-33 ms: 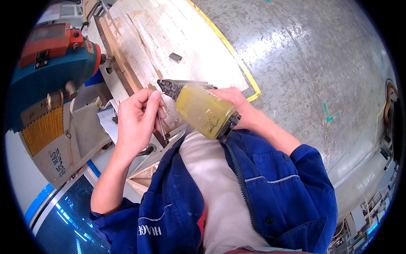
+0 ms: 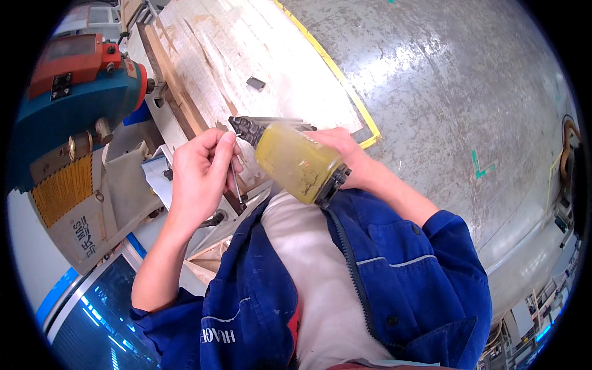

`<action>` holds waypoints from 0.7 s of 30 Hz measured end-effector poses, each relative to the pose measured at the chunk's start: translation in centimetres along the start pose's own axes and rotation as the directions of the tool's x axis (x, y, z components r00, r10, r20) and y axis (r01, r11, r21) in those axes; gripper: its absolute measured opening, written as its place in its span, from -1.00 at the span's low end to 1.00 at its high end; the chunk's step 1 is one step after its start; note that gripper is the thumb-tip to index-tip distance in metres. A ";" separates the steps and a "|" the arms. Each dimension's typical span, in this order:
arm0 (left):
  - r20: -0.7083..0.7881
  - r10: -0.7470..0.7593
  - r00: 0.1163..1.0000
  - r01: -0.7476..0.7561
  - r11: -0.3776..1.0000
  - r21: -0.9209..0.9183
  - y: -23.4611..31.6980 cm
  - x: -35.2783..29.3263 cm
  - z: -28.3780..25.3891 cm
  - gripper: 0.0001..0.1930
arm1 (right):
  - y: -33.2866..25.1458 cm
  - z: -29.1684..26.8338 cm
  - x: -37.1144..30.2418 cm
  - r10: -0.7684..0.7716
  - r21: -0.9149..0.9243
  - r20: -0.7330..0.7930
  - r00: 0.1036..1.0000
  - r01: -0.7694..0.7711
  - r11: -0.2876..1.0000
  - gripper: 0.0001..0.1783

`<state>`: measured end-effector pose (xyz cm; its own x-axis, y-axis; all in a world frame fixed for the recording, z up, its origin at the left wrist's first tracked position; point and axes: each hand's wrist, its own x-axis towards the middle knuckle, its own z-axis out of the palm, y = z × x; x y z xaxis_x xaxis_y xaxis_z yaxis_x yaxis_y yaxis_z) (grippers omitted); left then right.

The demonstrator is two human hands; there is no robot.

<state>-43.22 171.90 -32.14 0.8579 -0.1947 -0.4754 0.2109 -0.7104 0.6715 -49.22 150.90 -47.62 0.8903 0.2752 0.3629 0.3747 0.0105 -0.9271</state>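
My left hand (image 2: 198,169) pinches a thin bent metal rod that looks like a hex key (image 2: 236,185), its long arm slanting down below my fingers. The short end of the rod reaches the black fitting (image 2: 248,131) on a tool with a yellow housing (image 2: 296,163). That tool is tilted in front of my chest, with another black part (image 2: 333,186) at its lower end. My right hand (image 2: 343,147) is closed around the tool's far right side, its fingers mostly hidden behind the housing. I cannot make out the exact kind of tool.
Beyond my hands lies a worn white board (image 2: 246,43) with a small dark rectangular piece (image 2: 256,83) on it. A blue and red machine (image 2: 86,98) stands at the left. Yellow tape (image 2: 336,71) edges the board beside the scuffed grey floor (image 2: 431,80).
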 end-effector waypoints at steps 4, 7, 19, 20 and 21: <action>-0.013 -0.007 1.000 0.008 0.998 0.062 0.2 0.2 -0.2 -0.65 | -0.2 0.5 0.0 0.008 0.025 -0.002 1.000 -0.008 1.000 -0.23; -0.011 -0.031 0.999 0.032 0.992 0.121 0.6 0.0 -0.5 -0.63 | -0.3 1.0 0.0 -0.002 0.001 -0.008 1.000 0.002 1.000 -0.21; 0.016 0.400 0.916 -0.307 0.676 0.669 0.5 0.4 -1.8 -0.65 | -2.2 4.5 0.8 0.028 -0.186 -0.056 0.998 -0.038 0.982 -0.17; -0.011 0.317 0.948 -0.247 0.759 0.603 0.5 0.4 -1.9 -0.67 | -2.3 4.5 0.8 0.026 -0.186 -0.060 0.998 -0.037 0.982 -0.16; -0.016 0.245 0.969 -0.201 0.829 0.522 0.5 0.4 -1.8 -0.69 | -2.3 4.5 0.8 0.029 -0.182 -0.062 0.998 -0.040 0.983 -0.16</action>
<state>-41.97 172.72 -30.99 0.8909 -0.3519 -0.2873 -0.2422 -0.9030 0.3549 -50.52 155.44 -45.57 0.9150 0.2157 0.3409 0.3798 -0.1755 -0.9083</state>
